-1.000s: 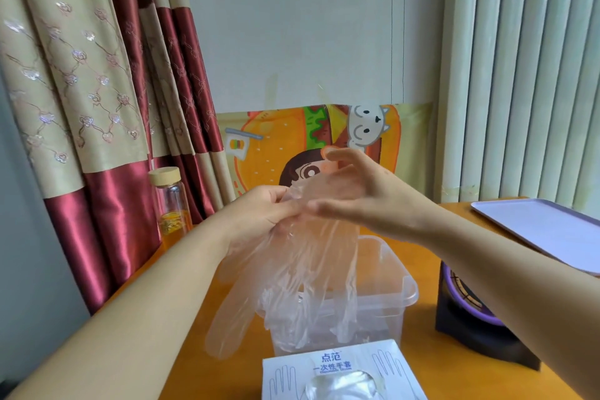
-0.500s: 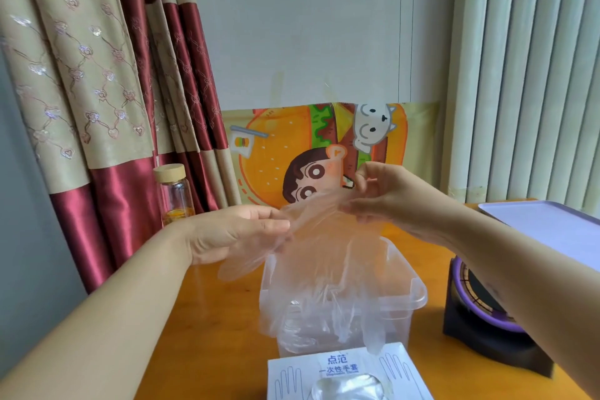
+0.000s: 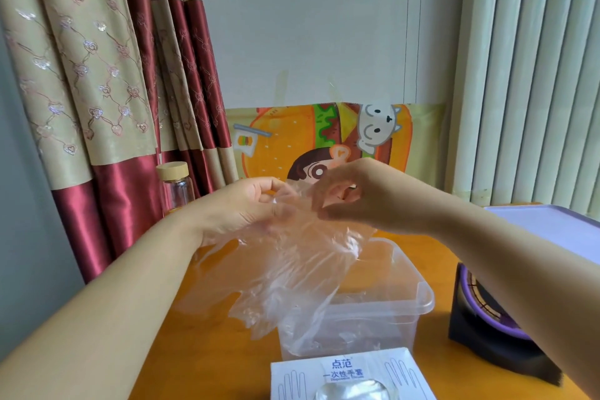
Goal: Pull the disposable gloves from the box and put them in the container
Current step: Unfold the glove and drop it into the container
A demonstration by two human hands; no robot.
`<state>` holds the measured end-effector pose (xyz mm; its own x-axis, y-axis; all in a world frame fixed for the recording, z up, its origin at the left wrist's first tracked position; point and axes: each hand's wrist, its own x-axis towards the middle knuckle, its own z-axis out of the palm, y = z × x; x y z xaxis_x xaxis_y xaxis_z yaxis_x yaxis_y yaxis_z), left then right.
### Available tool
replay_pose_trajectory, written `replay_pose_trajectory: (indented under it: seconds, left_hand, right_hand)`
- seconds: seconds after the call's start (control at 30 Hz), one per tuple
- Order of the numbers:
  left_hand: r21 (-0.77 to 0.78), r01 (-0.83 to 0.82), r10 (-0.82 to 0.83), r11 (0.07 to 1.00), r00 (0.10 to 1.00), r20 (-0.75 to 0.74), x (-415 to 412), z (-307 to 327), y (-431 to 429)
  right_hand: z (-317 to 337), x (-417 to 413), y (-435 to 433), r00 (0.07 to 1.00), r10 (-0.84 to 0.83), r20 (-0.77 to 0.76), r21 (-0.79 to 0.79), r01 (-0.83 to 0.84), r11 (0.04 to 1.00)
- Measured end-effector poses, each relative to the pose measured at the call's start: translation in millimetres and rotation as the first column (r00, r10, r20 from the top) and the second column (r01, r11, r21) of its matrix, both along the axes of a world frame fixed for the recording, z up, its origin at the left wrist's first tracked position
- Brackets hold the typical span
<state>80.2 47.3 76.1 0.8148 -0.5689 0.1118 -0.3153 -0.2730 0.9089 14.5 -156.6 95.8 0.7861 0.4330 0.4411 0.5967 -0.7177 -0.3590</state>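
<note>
Thin clear crinkled plastic glove (image 3: 292, 269); glossy satin curtain (image 3: 97, 107); smooth wooden table (image 3: 211, 351)

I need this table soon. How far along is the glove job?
Done: what look like crumpled gloves lie in the container. In hand: the left hand and right hand pinch one glove above it. Left: that glove must go in, and the box shows more at its opening.

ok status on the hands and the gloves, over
Copy: left hand and right hand both pinching the gloves at the top edge. Gloves hanging over the container, not yet in. Nothing blocking the drop.
</note>
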Motion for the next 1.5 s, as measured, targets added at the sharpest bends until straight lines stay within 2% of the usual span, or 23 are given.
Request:
replay_pose_trajectory:
  seconds: [0.07, 0.13, 0.23, 0.27, 0.33, 0.37, 0.4, 0.43, 0.5, 0.53, 0.57, 0.63, 0.7, 0.83, 0.93, 1.0, 1.13, 1.33, 1.43, 1.5]
  left_hand:
    - [0.063, 0.001, -0.003, 0.998, 1.000, 0.027, 2.8, 3.1, -0.6]
    - [0.085, -0.046, 0.040, 0.995, 0.997, 0.072, 7.4, 4.3, 0.6]
    - [0.165, -0.257, 0.209, 0.952, 0.942, 0.261, 20.2, 0.5, 6.5]
    - [0.200, -0.376, 0.288, 0.905, 0.886, 0.363, 25.3, -2.0, 8.6]
    - [0.186, -0.627, 0.411, 0.757, 0.677, 0.610, 30.5, -8.9, 7.0]
    - [0.146, -0.690, 0.418, 0.709, 0.577, 0.702, 29.5, -12.4, 2.1]
    - [0.118, -0.696, 0.389, 0.708, 0.525, 0.757, 27.9, -16.5, -5.2]
    - [0.133, -0.654, 0.327, 0.745, 0.532, 0.781, 25.4, -20.5, -14.4]
    - [0.313, -0.488, 0.127, 0.814, 0.677, 0.725, 21.2, -28.7, -34.1]
    - [0.442, -0.382, 0.018, 0.812, 0.772, 0.635, 20.1, -34.0, -44.1]
    - [0.567, -0.267, -0.086, 0.779, 0.851, 0.518, 19.8, -39.4, -54.1]
    - [0.761, -0.093, -0.224, 0.642, 0.927, 0.302, 22.0, -51.3, -69.8]
    - [0.856, -0.027, -0.275, 0.517, 0.941, 0.196, 28.4, -64.7, -82.7]
    - [0.945, 0.002, -0.305, 0.327, 0.947, 0.103, 42.0, -83.5, -102.1]
    - [0.975, -0.001, -0.313, 0.223, 0.947, 0.073, 49.8, -95.0, -109.8]
    - [0.981, 0.010, -0.295, 0.193, 0.954, 0.048, 56.1, -105.3, -112.1]
    - [0.989, 0.073, -0.292, 0.126, 0.956, -0.033, 62.4, -125.8, -112.0]
    - [0.981, 0.147, -0.216, 0.123, 0.969, -0.119, 72.7, -146.5, -107.2]
    - [0.984, 0.146, -0.228, 0.106, 0.966, -0.119, 74.5, -149.1, -108.4]
    - [0.982, 0.156, -0.217, 0.107, 0.967, -0.130, 75.3, -149.9, -109.0]
  right_hand:
    - [2.3, 4.4, 6.6, 0.999, 0.000, -0.033, -0.082, -0.002, 0.997]
    - [0.6, 10.4, 9.0, 0.997, -0.023, -0.069, -0.085, 0.017, 0.996]
    - [-12.9, 22.4, 3.4, 0.989, -0.049, -0.141, 0.007, 0.050, 0.999]
    - [-19.9, 27.1, -0.5, 0.984, -0.063, -0.167, 0.052, 0.072, 0.996]
    - [-36.5, 38.8, -10.3, 0.970, -0.108, -0.218, 0.123, 0.137, 0.983]
    - [-45.7, 45.3, -15.8, 0.960, -0.137, -0.245, 0.132, 0.173, 0.976]
    - [-54.6, 50.7, -21.5, 0.946, -0.170, -0.277, 0.122, 0.210, 0.970]
    - [-63.5, 56.4, -26.7, 0.927, -0.208, -0.311, 0.096, 0.248, 0.964]
    - [-78.9, 64.6, -35.2, 0.886, -0.286, -0.366, 0.017, 0.314, 0.949]
    - [-86.1, 68.1, -39.3, 0.866, -0.321, -0.383, -0.018, 0.340, 0.940]
    - [-93.2, 71.4, -43.0, 0.849, -0.355, -0.392, -0.059, 0.362, 0.930]
    - [-101.8, 73.8, -45.2, 0.831, -0.431, -0.351, -0.193, 0.386, 0.902]
    - [-107.6, 74.1, -45.3, 0.815, -0.494, -0.304, -0.316, 0.403, 0.859]
    - [-116.2, 79.9, -45.7, 0.769, -0.591, -0.243, -0.572, 0.378, 0.728]
    - [-124.5, 90.0, -42.9, 0.729, -0.639, -0.246, -0.704, 0.319, 0.635]
    - [-128.4, 91.6, -40.8, 0.716, -0.655, -0.242, -0.753, 0.287, 0.592]
    - [-132.8, 88.9, -40.0, 0.755, -0.614, -0.228, -0.749, 0.268, 0.607]
    - [-137.0, 83.4, -33.5, 0.784, -0.600, -0.159, -0.739, 0.309, 0.599]
    - [-133.4, 84.9, -30.4, 0.844, -0.533, -0.064, -0.699, 0.343, 0.627]
    - [-137.8, 89.3, -29.7, 0.846, -0.510, -0.154, -0.704, 0.268, 0.658]
